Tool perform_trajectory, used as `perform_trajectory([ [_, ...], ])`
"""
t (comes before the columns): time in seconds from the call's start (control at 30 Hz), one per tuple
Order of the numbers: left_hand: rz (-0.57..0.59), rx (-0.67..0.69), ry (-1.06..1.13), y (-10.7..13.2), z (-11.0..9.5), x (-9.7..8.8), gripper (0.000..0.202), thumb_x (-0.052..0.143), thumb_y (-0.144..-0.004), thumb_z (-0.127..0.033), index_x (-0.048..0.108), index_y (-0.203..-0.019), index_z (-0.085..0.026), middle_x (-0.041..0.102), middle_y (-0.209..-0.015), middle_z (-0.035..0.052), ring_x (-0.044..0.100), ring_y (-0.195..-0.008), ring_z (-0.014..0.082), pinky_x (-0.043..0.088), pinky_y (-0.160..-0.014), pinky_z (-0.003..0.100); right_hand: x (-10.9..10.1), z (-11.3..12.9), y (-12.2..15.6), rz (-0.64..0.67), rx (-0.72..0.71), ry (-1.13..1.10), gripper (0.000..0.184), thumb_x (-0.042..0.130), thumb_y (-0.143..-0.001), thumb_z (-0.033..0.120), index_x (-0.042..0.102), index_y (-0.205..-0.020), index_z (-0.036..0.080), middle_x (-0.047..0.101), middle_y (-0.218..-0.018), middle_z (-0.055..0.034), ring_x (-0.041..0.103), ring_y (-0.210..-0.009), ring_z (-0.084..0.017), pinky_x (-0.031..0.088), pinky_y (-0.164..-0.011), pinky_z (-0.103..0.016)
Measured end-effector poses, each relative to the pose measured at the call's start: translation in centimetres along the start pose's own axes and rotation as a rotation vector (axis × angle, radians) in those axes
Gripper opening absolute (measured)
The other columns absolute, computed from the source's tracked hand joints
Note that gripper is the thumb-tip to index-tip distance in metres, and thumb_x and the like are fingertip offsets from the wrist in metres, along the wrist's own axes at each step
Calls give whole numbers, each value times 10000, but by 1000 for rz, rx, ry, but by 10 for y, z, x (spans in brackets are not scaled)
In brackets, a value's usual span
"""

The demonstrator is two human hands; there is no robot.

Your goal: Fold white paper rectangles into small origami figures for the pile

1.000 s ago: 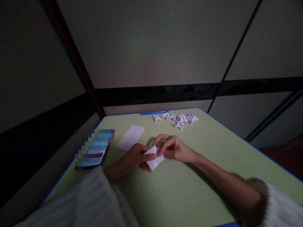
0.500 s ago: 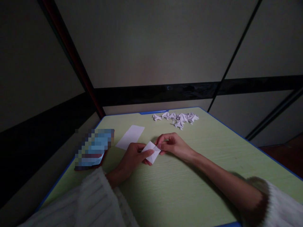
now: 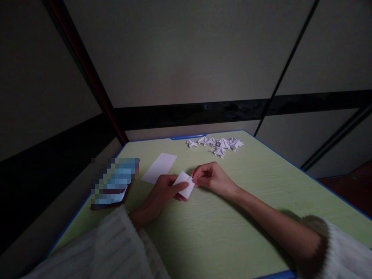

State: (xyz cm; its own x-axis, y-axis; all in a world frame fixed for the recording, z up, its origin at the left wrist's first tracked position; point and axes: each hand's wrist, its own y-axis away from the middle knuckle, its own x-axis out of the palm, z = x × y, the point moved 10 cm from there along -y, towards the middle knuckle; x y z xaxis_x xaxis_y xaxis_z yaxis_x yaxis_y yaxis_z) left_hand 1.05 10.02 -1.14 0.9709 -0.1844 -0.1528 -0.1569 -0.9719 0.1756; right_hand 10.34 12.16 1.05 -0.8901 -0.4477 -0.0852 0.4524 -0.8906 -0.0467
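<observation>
A small folded white paper [image 3: 187, 190], roughly diamond-shaped with crease lines, is held just above the table. My left hand [image 3: 165, 192] grips its left side, thumb on top and fingers underneath. At its right corner my right hand [image 3: 210, 177] pinches the paper's edge between thumb and forefinger. A flat white sheet of paper [image 3: 160, 167] lies on the table just beyond my left hand. Farther back sits a cluster of several folded white paper figures [image 3: 223, 144] with pointed limbs.
The pale green table [image 3: 232, 236] has a blue edge. On the left lies a phone-like device [image 3: 117, 186] in a dark red case, its screen blurred out. Behind the table stands a panelled wall [image 3: 186, 62] with a dark band.
The folded paper and my fingers have shifted very slightly; the right corner of the paper now lies closer to my right fingertips. Otherwise the grip stays the same.
</observation>
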Motion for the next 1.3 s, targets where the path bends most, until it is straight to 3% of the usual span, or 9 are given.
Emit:
perform_trajectory([
  [0.3, -80, 108, -72, 0, -7, -8, 199, 576, -604, -305, 599, -578, -109, 536, -465, -24, 473, -441, 104, 363, -428, 212, 3, -10, -3, -17, 50, -122, 157, 672, -505, 172, 541, -561, 104, 523, -474, 31, 432, -437, -53, 323, -470, -205],
  [0.5, -140, 220, -254, 5, -21, -12, 212, 540, -628, -289, 556, -512, -113, 492, -445, -23, 429, -448, 97, 313, -423, 200, 6, 1, 1, -48, -21, -148, 127, 668, -534, 204, 596, -562, 103, 613, -708, -40, 513, -611, -97, 383, -630, -256],
  [0.6, -151, 270, -312, 7, -26, -12, 237, 517, -640, -285, 528, -472, -118, 461, -437, -26, 397, -445, 89, 293, -422, 197, 6, 1, 3, -87, -33, -190, 83, 655, -545, 185, 614, -550, 113, 616, -728, -43, 524, -652, -111, 383, -669, -269],
  [0.83, -93, 222, -238, 6, -22, -6, 233, 516, -632, -301, 538, -491, -117, 470, -433, -25, 417, -436, 98, 299, -415, 202, 2, -3, 3, -167, -90, -364, 70, 671, -502, 121, 606, -496, 145, 591, -836, -22, 518, -688, -100, 382, -655, -251],
  [1.0, -119, 236, -135, 7, -23, -11, 228, 527, -633, -298, 548, -494, -119, 498, -450, -23, 433, -450, 95, 325, -434, 198, 9, -2, -1, -84, -79, -454, 165, 688, -516, 160, 550, -605, 145, 572, -645, 16, 485, -545, -66, 361, -539, -211],
  [1.13, -114, 252, -119, 8, -25, -12, 232, 523, -643, -297, 551, -500, -116, 504, -454, -22, 434, -454, 93, 324, -434, 194, 18, -5, -2, 8, -27, -276, 223, 653, -581, 300, 513, -609, 128, 473, -473, 47, 396, -424, -49, 286, -439, -191],
  [1.3, -110, 228, -94, 8, -23, -11, 226, 544, -628, -292, 539, -487, -116, 484, -430, -34, 424, -432, 82, 323, -423, 187, 18, 0, -1, 15, -73, -189, 282, 613, -605, 377, 466, -580, 137, 414, -450, 59, 340, -415, -48, 242, -425, -195],
])
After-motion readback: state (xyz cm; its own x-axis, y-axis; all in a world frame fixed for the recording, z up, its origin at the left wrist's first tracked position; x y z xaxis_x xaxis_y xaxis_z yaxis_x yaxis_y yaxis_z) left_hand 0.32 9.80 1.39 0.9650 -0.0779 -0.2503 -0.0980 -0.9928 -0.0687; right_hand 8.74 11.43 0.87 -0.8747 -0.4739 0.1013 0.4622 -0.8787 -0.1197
